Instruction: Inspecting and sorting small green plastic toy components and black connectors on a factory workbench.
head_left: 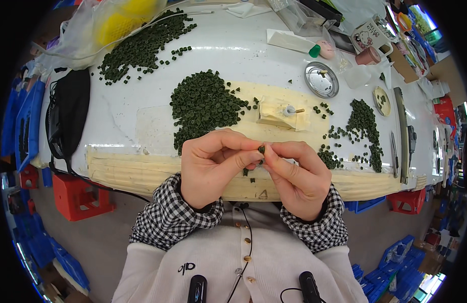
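Between my fingertips is a small dark green cap-like part (262, 150), mostly covered by the fingers. My left hand (213, 164) pinches it from the left, and my right hand (299, 177) pinches it from the right. Just beyond my left hand lies a big heap of the same dark green parts (205, 103). A taped block (281, 113) with a short metal pin on top stands beyond my hands. Right of the block, more green parts (362, 121) are spread in a looser pile. A few single ones lie near the table edge below my hands.
Another pile of green parts (142, 45) lies at the far left. At the right are a round metal lid (321, 80), a small dish (381, 101), a pen (394, 151) and a mug (370, 38). A black bag (72, 111) lies left; a red stool (82, 199) stands below.
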The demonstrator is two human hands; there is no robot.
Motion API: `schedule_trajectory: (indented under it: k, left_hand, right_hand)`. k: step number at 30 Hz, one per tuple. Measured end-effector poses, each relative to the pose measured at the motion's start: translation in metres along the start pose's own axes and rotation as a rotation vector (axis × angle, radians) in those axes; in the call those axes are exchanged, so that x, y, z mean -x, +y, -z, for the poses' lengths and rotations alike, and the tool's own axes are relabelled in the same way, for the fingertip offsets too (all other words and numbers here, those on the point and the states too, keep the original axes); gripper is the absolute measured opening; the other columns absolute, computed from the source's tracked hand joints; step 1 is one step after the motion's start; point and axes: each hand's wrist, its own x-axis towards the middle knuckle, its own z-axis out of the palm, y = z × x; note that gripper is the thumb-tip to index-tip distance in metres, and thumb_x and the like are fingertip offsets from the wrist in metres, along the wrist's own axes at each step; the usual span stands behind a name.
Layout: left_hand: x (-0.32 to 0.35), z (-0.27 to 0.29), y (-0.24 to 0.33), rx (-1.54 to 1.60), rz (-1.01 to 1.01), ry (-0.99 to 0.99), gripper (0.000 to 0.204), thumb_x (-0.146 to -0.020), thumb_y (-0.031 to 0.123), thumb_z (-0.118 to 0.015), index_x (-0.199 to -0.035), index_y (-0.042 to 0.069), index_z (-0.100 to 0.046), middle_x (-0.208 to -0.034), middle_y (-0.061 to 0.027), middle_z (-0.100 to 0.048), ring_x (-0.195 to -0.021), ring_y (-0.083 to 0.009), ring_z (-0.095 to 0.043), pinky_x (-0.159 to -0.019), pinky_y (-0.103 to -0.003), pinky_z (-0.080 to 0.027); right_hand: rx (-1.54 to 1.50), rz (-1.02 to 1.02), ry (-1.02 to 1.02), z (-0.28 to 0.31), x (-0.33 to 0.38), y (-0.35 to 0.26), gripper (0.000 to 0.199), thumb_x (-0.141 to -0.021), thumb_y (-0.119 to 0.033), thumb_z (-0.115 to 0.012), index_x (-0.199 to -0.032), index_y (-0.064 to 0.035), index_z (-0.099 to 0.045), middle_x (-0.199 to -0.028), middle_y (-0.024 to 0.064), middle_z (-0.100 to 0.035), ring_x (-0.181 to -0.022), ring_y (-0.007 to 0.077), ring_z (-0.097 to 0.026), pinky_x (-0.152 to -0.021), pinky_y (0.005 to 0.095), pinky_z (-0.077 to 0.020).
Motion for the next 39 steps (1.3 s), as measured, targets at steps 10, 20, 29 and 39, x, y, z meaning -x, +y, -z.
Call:
schedule_trajectory:
  k: [10,20,29,39]
  left_hand:
    - [-0.001,-0.002,0.002,-0.037,0.003,0.026,0.017,-0.087,-0.008,-0.065,-0.103,-0.006,-0.066,-0.097,-0.0108,-0.068,-0.084,-0.0117,-0.065,-0.076,-0.023,-0.054]
    - [0.000,-0.004,0.007,-0.065,0.040,0.063,0.017,-0.087,-0.008,-0.065,-0.104,-0.006,-0.066,-0.094,-0.0104,-0.068,-0.082,-0.0120,-0.066,-0.075,-0.023,-0.054]
    - [0.001,-0.004,0.005,-0.066,0.029,0.071,0.017,-0.087,-0.008,-0.064,-0.104,-0.006,-0.065,-0.093,-0.0112,-0.068,-0.083,-0.0126,-0.067,-0.074,-0.023,-0.055]
    - [0.001,-0.004,0.005,-0.099,0.034,0.061,0.017,-0.087,-0.008,-0.066,-0.104,-0.006,-0.066,-0.094,-0.0103,-0.068,-0.083,-0.0120,-0.066,-0.074,-0.023,-0.054]
  right_hand:
    - [0.010,-0.040,0.017,-0.002,-0.002,-0.005,0.032,-0.077,0.010,-0.070,-0.107,-0.0006,-0.071,-0.099,0.0122,-0.067,-0.083,0.0223,-0.067,-0.070,0.0282,-0.0554]
    - [0.208,-0.085,0.160,0.029,-0.019,0.003,0.025,-0.076,0.005,-0.072,-0.101,0.0000,-0.069,-0.090,0.0117,-0.064,-0.079,0.0216,-0.063,-0.069,0.0295,-0.0508]
    - [0.339,-0.168,0.073,0.031,-0.042,0.024,0.016,-0.080,-0.005,-0.074,-0.094,0.0000,-0.069,-0.082,0.0091,-0.061,-0.072,0.0194,-0.059,-0.064,0.0286,-0.0472]
    - [0.191,0.068,0.208,0.041,-0.040,-0.009,0.010,-0.080,0.000,-0.072,-0.088,0.0019,-0.066,-0.083,0.0099,-0.064,-0.073,0.0186,-0.060,-0.066,0.0280,-0.0475]
